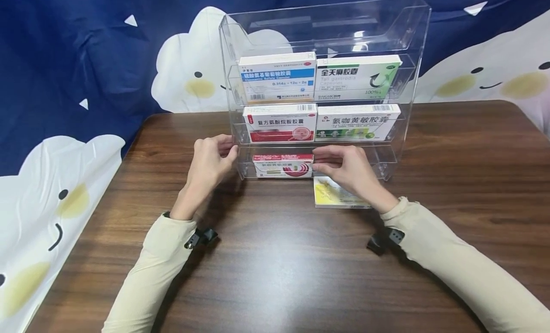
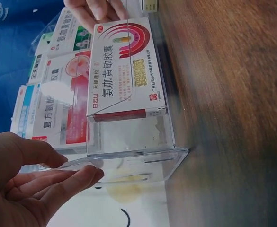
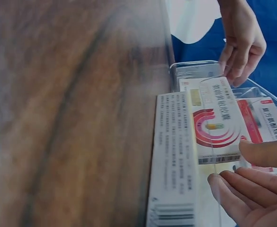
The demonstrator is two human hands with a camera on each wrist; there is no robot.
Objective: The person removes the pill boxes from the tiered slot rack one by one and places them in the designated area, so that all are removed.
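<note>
Nearest: brown table, pale sleeves entering from 7 and 4 o'clock, a black camera at each wrist. Next, yellow box lies flat by the rack's foot, 4 o'clock from the ringed box, partly behind the right hand; probably left there for easy reach. Right hand sits at the ringed box's 3 o'clock end, fingers nearly straight, thumb by the corner; no grasp visible, perhaps just steadying that end, pressure impossible to tell. Left hand, at the rack's 8 o'clock, pinches the clear side wall between thumb and fingers, presumably so the light stand won't slide. Ringed box stands in the bottom tier, 7 o'clock on the rack, printed face outward. Above it, red box and striped box side by side; higher, blue box at 11, green box at 1, all facing out, seemingly for reading. Farthest: cloud-print curtain.
</note>
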